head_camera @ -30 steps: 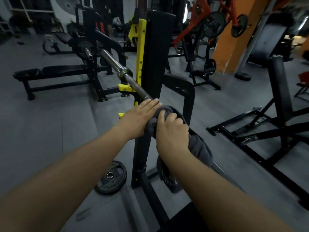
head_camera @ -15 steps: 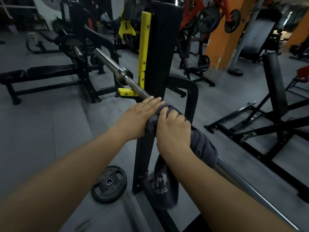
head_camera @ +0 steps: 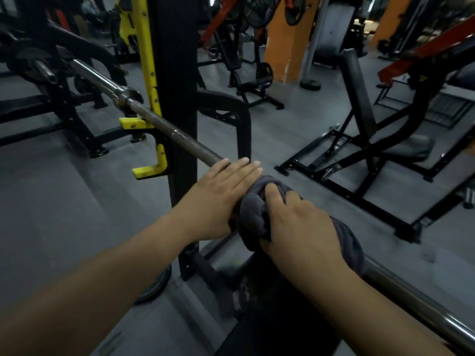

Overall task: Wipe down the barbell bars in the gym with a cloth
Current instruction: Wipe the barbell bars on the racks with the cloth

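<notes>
A steel barbell bar [head_camera: 177,133] runs from the upper left down to the lower right, resting on a yellow hook of the black rack upright [head_camera: 177,73]. A dark grey cloth [head_camera: 253,214] is wrapped around the bar at mid-frame. My right hand [head_camera: 303,222] is closed over the cloth and the bar. My left hand [head_camera: 218,194] lies on the bar just left of the cloth, fingers straight and together, touching the cloth's edge. Bare bar [head_camera: 416,299] shows again beyond my right wrist.
A yellow hook [head_camera: 151,165] juts from the upright below the bar. A weight plate [head_camera: 154,286] lies on the grey floor by the rack base. A black bench frame [head_camera: 359,140] stands to the right, another bench [head_camera: 30,106] at left, an orange pillar [head_camera: 285,39] behind.
Both hands and the cloth have slid along the bar toward the lower right, away from the rack upright. More bare bar now shows between my left hand and the yellow hook.
</notes>
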Motion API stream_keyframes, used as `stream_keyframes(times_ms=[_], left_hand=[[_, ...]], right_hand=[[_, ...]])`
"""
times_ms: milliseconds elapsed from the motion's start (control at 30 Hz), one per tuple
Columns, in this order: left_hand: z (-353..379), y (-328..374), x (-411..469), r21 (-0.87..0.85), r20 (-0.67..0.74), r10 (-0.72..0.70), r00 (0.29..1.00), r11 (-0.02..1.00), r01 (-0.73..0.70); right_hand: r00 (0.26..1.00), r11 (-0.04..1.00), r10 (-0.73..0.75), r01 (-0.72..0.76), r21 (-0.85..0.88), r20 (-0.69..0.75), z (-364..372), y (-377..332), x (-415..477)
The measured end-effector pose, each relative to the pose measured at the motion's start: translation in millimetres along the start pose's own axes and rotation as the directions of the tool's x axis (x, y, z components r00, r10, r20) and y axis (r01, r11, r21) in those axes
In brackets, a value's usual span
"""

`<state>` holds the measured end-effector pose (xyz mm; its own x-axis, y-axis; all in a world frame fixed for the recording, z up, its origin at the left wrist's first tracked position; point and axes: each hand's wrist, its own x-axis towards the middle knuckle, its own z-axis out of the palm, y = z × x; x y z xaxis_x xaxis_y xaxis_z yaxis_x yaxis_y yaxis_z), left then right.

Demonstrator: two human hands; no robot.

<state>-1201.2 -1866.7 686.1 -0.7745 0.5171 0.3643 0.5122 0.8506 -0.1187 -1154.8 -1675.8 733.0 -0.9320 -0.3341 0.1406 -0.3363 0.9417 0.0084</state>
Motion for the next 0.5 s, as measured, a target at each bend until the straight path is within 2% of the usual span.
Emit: stream_keyframes(times_ms=[133,233,400,500], left_hand=[[-6,18,-1,0.012,0.006,-0.056,0.998,0.998,0.056],[-20,42,1,0.015,0.047,0.007,0.999,1.000,-0.008],[-30,125,10,-0.017,0.095,0.131,0.987,0.991,-0.130],[-30,161,12,-0.031,0.079,0.111,0.991,0.994,-0.109]], right_hand=[[1.000,0.998,0.027,-0.027,0.048,0.004,5,-4,5],[0.999,0.998,0.033,-0.033,0.051,0.003,1,18,-21],[0.998,0.998,0.063,-0.063,0.029,-0.021,-11,82,-106],[0.995,0.995,0.087,-0.085,0.048,-0.044,-13,101,-131]])
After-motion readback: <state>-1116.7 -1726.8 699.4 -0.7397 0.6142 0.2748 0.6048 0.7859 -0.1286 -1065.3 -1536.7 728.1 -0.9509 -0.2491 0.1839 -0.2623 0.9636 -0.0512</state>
